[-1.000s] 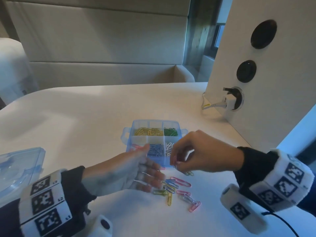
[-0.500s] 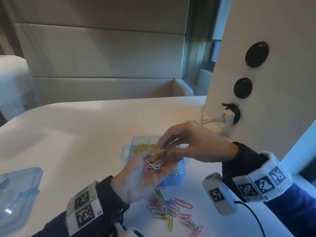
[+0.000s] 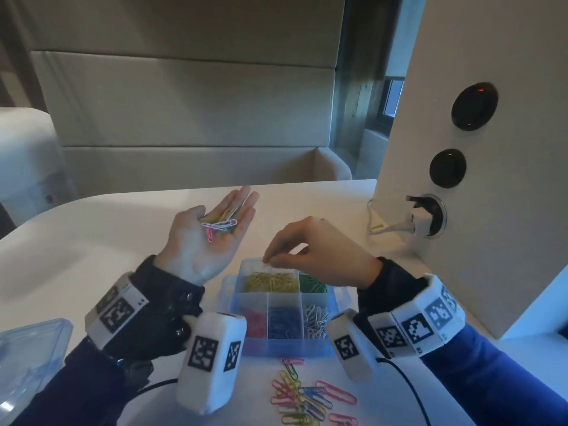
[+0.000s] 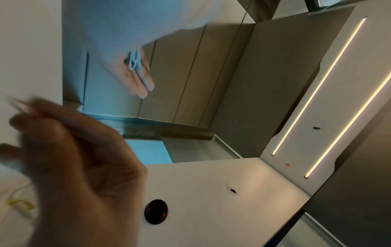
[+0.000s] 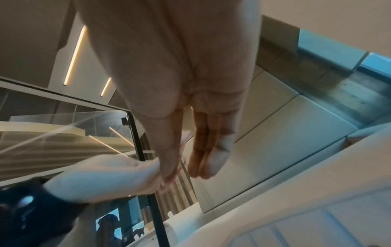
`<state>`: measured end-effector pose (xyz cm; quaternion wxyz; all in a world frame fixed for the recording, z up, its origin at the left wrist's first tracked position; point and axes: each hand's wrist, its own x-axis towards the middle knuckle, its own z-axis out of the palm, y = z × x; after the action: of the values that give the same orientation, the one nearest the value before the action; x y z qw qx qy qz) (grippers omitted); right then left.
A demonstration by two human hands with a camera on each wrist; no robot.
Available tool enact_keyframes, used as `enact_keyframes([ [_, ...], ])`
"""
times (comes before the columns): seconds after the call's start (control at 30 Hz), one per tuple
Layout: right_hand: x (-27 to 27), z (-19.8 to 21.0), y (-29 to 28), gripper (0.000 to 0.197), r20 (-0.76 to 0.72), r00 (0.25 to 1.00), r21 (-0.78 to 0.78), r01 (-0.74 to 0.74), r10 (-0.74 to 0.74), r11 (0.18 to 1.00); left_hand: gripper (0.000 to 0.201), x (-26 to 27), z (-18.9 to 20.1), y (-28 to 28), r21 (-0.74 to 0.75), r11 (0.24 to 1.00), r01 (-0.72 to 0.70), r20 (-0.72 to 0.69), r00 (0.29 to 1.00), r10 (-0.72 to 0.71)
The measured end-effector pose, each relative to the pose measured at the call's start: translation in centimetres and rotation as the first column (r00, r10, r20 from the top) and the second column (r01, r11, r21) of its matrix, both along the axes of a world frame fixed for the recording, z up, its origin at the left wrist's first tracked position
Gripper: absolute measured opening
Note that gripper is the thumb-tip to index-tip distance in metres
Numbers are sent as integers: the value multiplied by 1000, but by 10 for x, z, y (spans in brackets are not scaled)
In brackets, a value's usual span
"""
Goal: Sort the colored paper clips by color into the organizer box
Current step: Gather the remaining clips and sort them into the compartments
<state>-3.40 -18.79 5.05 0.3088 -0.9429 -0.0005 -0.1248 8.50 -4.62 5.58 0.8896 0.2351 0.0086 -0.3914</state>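
My left hand [image 3: 222, 218] is raised palm up, behind and left of the organizer box [image 3: 285, 348]. Several paper clips [image 3: 218, 224], white, yellow and pink, rest on its open palm. My right hand [image 3: 268, 261] pinches one thin clip, its colour unclear, just above the box's back left corner by the yellow clips [image 3: 270, 282]. The box also holds green [image 3: 312, 286], red [image 3: 254, 323], blue [image 3: 284, 323] and white clips [image 3: 318, 318]. In the left wrist view white clips [image 4: 134, 60] lie on my left fingers [image 4: 139, 78], and the right hand [image 4: 63, 150] is blurred.
Loose mixed clips [image 3: 307, 398] lie on the white table [image 3: 92, 235] in front of the box. The clear blue lid [image 3: 27, 364] sits at the far left. A white panel [image 3: 491, 210] with a plugged-in charger [image 3: 421, 221] stands close on the right.
My left hand scooped clips off the table, turned palm up and rose back-left of the box. My right hand picked a clip from that palm and moved down over the box.
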Motion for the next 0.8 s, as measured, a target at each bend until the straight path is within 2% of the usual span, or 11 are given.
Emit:
enact_keyframes([
  [0.07,4,-2,5,14,-58,997,-69,-57,53,996,51,0,3,0,8,999,32,22,999,-32],
  [0.13,5,2,4,15,-33,999,-85,-42,40,995,51,-1,1,-1,30,998,61,39,997,-62],
  [0.27,3,17,-5,8,153,981,-83,133,-120,988,52,-5,-4,-4,64,988,142,36,989,-144],
  [0.37,1,21,-4,6,282,949,-109,180,-144,978,54,-14,-5,-7,45,974,223,13,974,-224],
  [0.47,1,16,5,7,278,957,-107,118,-84,987,64,-24,-8,-10,27,961,276,-4,961,-276],
  [0.57,1,12,13,19,232,972,-133,-5,36,991,77,-35,-8,-12,66,945,321,24,946,-323],
  [0.67,1,8,16,24,218,967,-208,-85,131,974,67,-42,-9,-13,108,953,283,3,959,-285],
  [0.8,8,0,12,12,258,948,-328,-96,187,940,70,-47,-17,-16,93,951,296,-34,955,-294],
])
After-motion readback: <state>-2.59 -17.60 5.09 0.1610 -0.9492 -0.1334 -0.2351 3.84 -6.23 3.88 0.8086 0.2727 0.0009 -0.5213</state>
